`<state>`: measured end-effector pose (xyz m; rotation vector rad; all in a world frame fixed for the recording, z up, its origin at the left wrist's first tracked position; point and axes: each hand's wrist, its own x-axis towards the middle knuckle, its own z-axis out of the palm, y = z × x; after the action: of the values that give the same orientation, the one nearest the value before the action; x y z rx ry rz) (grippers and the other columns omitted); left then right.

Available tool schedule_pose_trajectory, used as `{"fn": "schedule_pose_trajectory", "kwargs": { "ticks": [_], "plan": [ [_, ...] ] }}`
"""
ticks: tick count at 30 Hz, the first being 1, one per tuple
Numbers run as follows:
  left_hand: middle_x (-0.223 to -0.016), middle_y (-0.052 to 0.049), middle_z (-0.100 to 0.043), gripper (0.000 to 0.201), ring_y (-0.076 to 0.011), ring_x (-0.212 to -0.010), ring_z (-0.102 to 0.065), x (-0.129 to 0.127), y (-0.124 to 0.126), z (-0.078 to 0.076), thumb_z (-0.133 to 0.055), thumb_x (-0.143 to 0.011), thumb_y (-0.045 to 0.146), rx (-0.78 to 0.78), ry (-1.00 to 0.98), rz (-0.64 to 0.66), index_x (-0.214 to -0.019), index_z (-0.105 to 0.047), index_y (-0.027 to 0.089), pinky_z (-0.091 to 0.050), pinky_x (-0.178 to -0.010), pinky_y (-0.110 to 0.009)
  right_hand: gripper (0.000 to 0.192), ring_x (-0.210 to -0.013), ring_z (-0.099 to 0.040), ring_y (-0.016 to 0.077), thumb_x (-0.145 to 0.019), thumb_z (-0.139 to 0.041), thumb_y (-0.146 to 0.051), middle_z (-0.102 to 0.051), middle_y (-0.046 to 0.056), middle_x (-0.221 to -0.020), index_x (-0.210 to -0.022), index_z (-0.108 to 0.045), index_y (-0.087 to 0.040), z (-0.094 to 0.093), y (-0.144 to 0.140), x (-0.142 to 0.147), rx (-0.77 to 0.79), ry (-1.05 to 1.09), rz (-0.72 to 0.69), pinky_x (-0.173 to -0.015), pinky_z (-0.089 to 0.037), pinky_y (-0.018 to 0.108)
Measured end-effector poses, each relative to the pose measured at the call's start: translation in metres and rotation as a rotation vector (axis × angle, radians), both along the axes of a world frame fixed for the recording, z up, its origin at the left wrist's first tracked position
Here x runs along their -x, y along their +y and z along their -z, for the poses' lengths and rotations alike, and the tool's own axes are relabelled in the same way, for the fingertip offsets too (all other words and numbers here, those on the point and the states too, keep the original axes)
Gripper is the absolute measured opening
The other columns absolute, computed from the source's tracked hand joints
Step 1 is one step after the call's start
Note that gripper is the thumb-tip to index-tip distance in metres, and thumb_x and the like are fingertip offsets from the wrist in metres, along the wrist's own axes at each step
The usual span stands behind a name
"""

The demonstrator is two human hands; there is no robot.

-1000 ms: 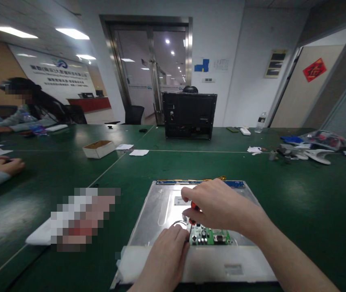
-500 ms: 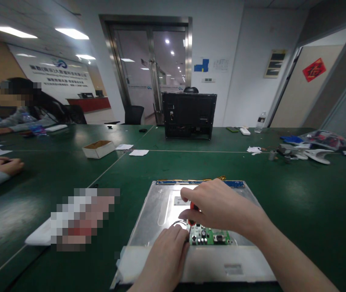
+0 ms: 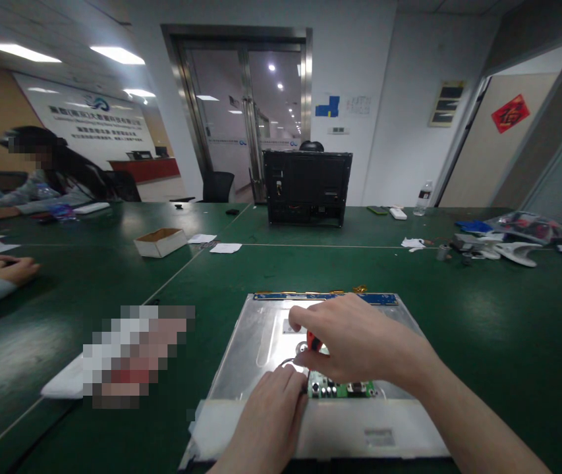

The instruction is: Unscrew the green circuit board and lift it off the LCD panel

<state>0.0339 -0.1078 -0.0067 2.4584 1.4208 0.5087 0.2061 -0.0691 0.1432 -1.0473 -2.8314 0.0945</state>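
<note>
A flat display panel (image 3: pixel 241 349) lies face down before me, its bare metal back upward. A green circuit board (image 3: pixel 342 388) sits on that back, partly under my hands. My right hand (image 3: pixel 360 336) is closed around the red-orange handle of a screwdriver (image 3: pixel 314 341), held upright over the board's left end. My left hand (image 3: pixel 273 405) rests at the left edge of the board, fingers bent and pressed together by the screwdriver's lower end. What its fingertips pinch, if anything, is hidden. A thin blue strip board (image 3: pixel 281 296) runs along the panel's far edge.
A black monitor housing (image 3: pixel 308 187) stands on the green table (image 3: pixel 458 316) beyond the panel. An open white box (image 3: pixel 161 242) and papers (image 3: pixel 225 248) lie ahead left. Loose parts (image 3: pixel 488 247) and a water bottle (image 3: pixel 423 197) are at right. Another person's hands (image 3: pixel 8 270) rest at left.
My right hand has dipped slightly and turned a little with the screwdriver, covering more of the board. My left hand keeps its place.
</note>
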Motion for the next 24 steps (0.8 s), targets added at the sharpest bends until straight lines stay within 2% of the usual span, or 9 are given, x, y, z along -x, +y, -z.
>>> {"fn": "schedule_pose_trajectory", "kwargs": {
  "ticks": [3, 5, 7, 10, 13, 18, 20, 22, 24],
  "plan": [
    [-0.096, -0.010, -0.064, 0.018, -0.0261, -0.090, -0.060, -0.0006, -0.0002, -0.0027, -0.041, -0.088, 0.010, 0.015, 0.023, 0.003, -0.092, -0.057, 0.018, -0.048, -0.076, -0.038, 0.025, -0.073, -0.065, 0.0215, -0.088, -0.057, -0.042, -0.073, 0.005, -0.084, -0.100, -0.061, -0.021, 0.0023, 0.0028, 0.0010, -0.040, -0.027, 0.072, -0.053, -0.028, 0.028],
    [-0.096, -0.011, -0.064, 0.019, -0.0265, -0.089, -0.060, -0.0005, -0.0003, -0.0046, -0.041, -0.089, 0.010, 0.027, 0.039, 0.002, -0.092, -0.057, 0.018, -0.048, -0.075, -0.038, 0.021, -0.070, -0.064, 0.0205, -0.088, -0.057, -0.040, -0.073, 0.004, -0.082, -0.096, -0.062, -0.021, 0.0035, 0.0037, 0.0006, -0.059, -0.030, 0.079, -0.052, -0.027, 0.029],
    [-0.098, -0.010, -0.064, 0.020, -0.0259, -0.089, -0.060, 0.0000, -0.0002, -0.0054, -0.041, -0.089, 0.010, 0.025, 0.040, -0.002, -0.094, -0.058, 0.018, -0.048, -0.075, -0.037, 0.018, -0.068, -0.063, 0.0191, -0.087, -0.057, -0.032, -0.072, 0.003, -0.083, -0.101, -0.060, -0.020, 0.0038, 0.0032, -0.0006, -0.049, -0.008, 0.034, -0.052, -0.027, 0.029],
    [-0.100, -0.009, -0.063, 0.020, -0.0245, -0.091, -0.060, 0.0008, 0.0000, -0.0037, -0.042, -0.088, 0.010, 0.000, 0.011, 0.005, -0.096, -0.058, 0.019, -0.048, -0.078, -0.035, 0.028, -0.072, -0.063, 0.0181, -0.082, -0.055, -0.022, -0.072, 0.003, -0.091, -0.110, -0.056, -0.019, 0.0030, 0.0005, -0.0025, -0.031, 0.043, -0.052, -0.052, -0.028, 0.029],
    [-0.100, -0.009, -0.064, 0.020, -0.0242, -0.090, -0.060, 0.0008, 0.0003, -0.0011, -0.042, -0.089, 0.010, -0.005, -0.003, 0.004, -0.096, -0.058, 0.019, -0.048, -0.078, -0.035, 0.029, -0.074, -0.064, 0.0185, -0.081, -0.056, -0.022, -0.072, 0.004, -0.093, -0.110, -0.055, -0.019, 0.0026, -0.0015, -0.0025, -0.042, 0.060, -0.073, -0.052, -0.027, 0.029],
    [-0.098, -0.009, -0.064, 0.019, -0.0258, -0.091, -0.060, -0.0014, 0.0003, -0.0043, -0.043, -0.088, 0.009, 0.015, 0.013, -0.005, -0.091, -0.059, 0.018, -0.048, -0.077, -0.038, 0.019, -0.067, -0.062, 0.0185, -0.086, -0.058, -0.038, -0.072, 0.002, -0.078, -0.095, -0.059, -0.021, 0.0045, 0.0017, 0.0004, -0.055, 0.005, 0.007, -0.051, -0.022, 0.029],
    [-0.098, -0.009, -0.064, 0.018, -0.0260, -0.091, -0.060, -0.0020, 0.0005, -0.0055, -0.043, -0.088, 0.009, 0.026, 0.018, -0.006, -0.091, -0.058, 0.018, -0.048, -0.077, -0.038, 0.016, -0.065, -0.061, 0.0170, -0.087, -0.058, -0.036, -0.071, 0.002, -0.076, -0.089, -0.059, -0.020, 0.0047, 0.0024, 0.0006, -0.058, -0.015, 0.024, -0.051, -0.020, 0.029],
    [-0.100, -0.009, -0.064, 0.018, -0.0260, -0.091, -0.060, -0.0019, 0.0012, -0.0036, -0.044, -0.088, 0.009, 0.026, 0.020, -0.003, -0.093, -0.058, 0.018, -0.049, -0.078, -0.039, 0.011, -0.064, -0.060, 0.0156, -0.085, -0.057, -0.028, -0.071, 0.002, -0.080, -0.093, -0.058, -0.020, 0.0037, 0.0012, 0.0000, -0.045, -0.006, -0.009, -0.051, -0.021, 0.029],
    [-0.102, -0.010, -0.064, 0.018, -0.0264, -0.092, -0.060, -0.0010, 0.0021, 0.0011, -0.043, -0.088, 0.009, 0.012, 0.017, 0.008, -0.094, -0.058, 0.018, -0.049, -0.081, -0.041, 0.020, -0.066, -0.059, 0.0150, -0.082, -0.056, -0.021, -0.072, 0.002, -0.087, -0.102, -0.056, -0.020, 0.0019, -0.0012, -0.0008, -0.022, 0.027, -0.067, -0.052, -0.023, 0.028]
  ]
}}
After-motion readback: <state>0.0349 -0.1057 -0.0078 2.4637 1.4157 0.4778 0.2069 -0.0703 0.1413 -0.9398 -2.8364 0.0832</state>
